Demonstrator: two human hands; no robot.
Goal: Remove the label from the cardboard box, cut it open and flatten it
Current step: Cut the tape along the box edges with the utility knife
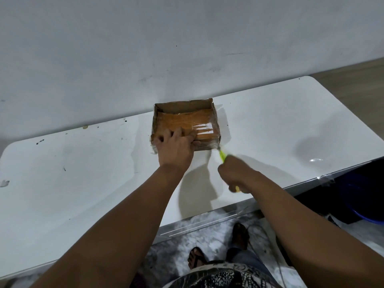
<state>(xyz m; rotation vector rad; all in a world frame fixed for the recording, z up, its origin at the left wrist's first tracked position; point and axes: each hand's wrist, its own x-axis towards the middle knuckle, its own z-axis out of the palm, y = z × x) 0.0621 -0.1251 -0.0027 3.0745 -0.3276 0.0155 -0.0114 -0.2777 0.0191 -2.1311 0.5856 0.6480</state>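
A small brown cardboard box (187, 119) wrapped in clear tape sits on the white table (83, 173) against the wall, its far flap standing up. A strip of white label or shiny tape (204, 128) shows on its top right. My left hand (175, 147) presses down on the box's near left corner, fingers spread over the top. My right hand (236, 175) grips a yellow-green cutter (222, 155), blurred by motion, whose tip touches the box's near right corner.
The white wall (187, 48) rises directly behind the box. The table's near edge (207, 219) runs diagonally above a marbled floor and my sandalled feet. A dark blue bucket (361, 200) stands under the table's right end.
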